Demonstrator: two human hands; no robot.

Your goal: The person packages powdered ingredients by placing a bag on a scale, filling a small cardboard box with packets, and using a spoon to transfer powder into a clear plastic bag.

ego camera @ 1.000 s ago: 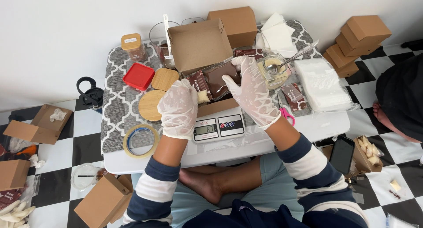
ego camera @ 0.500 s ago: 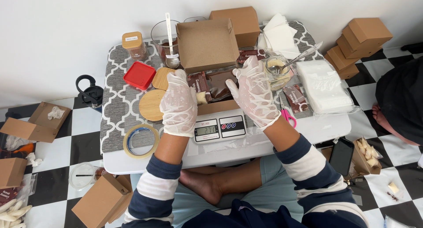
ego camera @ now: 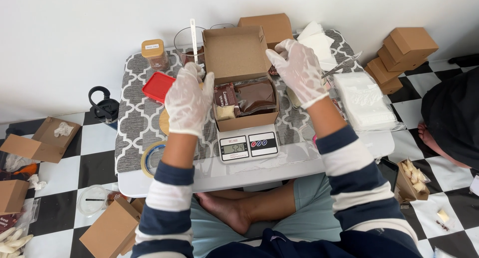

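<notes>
Cardboard box [ego camera: 239,83] stood open on the digital scale [ego camera: 248,146], probably for weighing its brown packets [ego camera: 255,96], while the gloved left hand [ego camera: 188,101] and right hand [ego camera: 299,71], both open and holding nothing, touched its two sides.

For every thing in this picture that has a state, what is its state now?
Cardboard box: open, lid up, packets inside, standing on the scale.
Scale: switched on, display lit.
Left hand: gloved, at the box's left wall.
Right hand: gloved, beside the raised lid.
Small jar: closed by its lid.
Glass beaker: open, a stick standing in it.
Stacked boxes: closed.
</notes>
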